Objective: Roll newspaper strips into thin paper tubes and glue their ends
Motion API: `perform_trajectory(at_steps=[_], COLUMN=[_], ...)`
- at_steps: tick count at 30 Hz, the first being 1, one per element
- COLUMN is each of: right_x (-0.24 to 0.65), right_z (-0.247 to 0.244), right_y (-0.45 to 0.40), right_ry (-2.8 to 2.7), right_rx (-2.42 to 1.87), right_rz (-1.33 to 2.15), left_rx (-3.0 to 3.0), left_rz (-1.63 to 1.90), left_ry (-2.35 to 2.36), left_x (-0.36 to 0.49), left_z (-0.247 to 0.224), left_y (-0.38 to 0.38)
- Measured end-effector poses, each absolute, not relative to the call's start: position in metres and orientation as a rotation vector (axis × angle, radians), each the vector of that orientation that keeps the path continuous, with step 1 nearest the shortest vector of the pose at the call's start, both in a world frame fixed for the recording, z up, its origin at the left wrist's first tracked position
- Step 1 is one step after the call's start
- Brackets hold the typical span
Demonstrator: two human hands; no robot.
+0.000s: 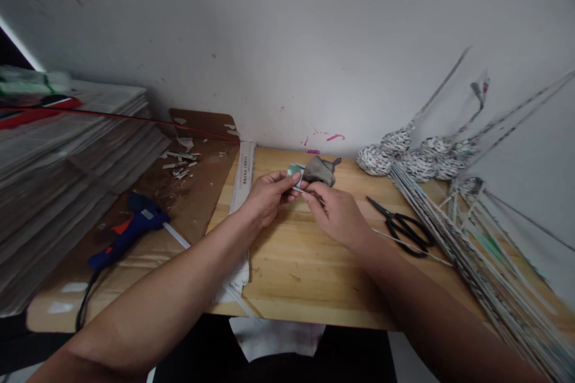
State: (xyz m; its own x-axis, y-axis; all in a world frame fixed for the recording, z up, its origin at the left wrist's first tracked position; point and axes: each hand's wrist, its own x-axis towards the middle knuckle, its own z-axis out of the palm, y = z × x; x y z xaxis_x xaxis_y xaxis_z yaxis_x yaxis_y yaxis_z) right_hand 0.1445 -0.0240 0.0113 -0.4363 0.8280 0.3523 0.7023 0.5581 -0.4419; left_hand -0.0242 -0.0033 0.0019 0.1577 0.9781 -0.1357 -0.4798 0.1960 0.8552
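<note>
Over the wooden table my left hand [272, 191] is closed, thumb and fingers pinching a small greenish-white piece of paper [294, 170]. Beside it my right hand [339, 212] is closed on a thin paper rod, its fingertips almost touching the left ones. The pale rod [417, 246] comes out beyond the right wrist and slants across the table to the right; its middle is hidden by the hand. Just behind both hands lies a crumpled grey cloth [320, 170]. Black-handled scissors [402, 226] rest right of my right hand, partly under the rod.
Woven paper balls [377, 158] with long tails stand against the wall. A bundle of paper rods [449, 251] lies at the right. On the left are a blue glue gun [128, 230] on cardboard [188, 215], paper scraps [182, 161] and a tall newspaper stack [67, 185].
</note>
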Motion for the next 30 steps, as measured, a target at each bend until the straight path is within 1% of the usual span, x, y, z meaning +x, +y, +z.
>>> perform_trajectory(at_steps=[5,13,16,22,24,28,30], right_x=[0.1448,0.1463,0.1451,0.1443,0.1447,0.1447,0.1440], right_z=[0.0111,0.0120,0.0130,0.0135,0.0130,0.0118,0.0120], right_y=[-0.0237,-0.0211,-0.0227,-0.0240,-0.0237,-0.0239,-0.0247], right_ry=[-2.232,-2.174,-2.174,-2.242,-2.280,-2.276,-2.268], right_rx=[-1.220,-1.208,-1.243,-1.248,-1.245,-1.244,-1.234], right_rz=[0.340,0.555,0.501,0.176,0.190,0.335,0.314], left_rx=[0.808,0.811,0.785,0.730,0.707,0.682,0.671], left_rz=[1.184,1.146,1.165,1.173,1.167,1.160,1.166], left_ry=[0.803,0.780,0.811,0.863,0.855,0.835,0.842], left_x=[-0.0243,-0.0237,-0.0236,-0.0234,-0.0231,-0.0226,-0.0226], left_z=[-0.0010,0.0031,0.0019,0.0029,0.0037,0.0027,0.0018], left_y=[-0.0031,-0.0065,-0.0055,-0.0040,-0.0043,-0.0041,-0.0036])
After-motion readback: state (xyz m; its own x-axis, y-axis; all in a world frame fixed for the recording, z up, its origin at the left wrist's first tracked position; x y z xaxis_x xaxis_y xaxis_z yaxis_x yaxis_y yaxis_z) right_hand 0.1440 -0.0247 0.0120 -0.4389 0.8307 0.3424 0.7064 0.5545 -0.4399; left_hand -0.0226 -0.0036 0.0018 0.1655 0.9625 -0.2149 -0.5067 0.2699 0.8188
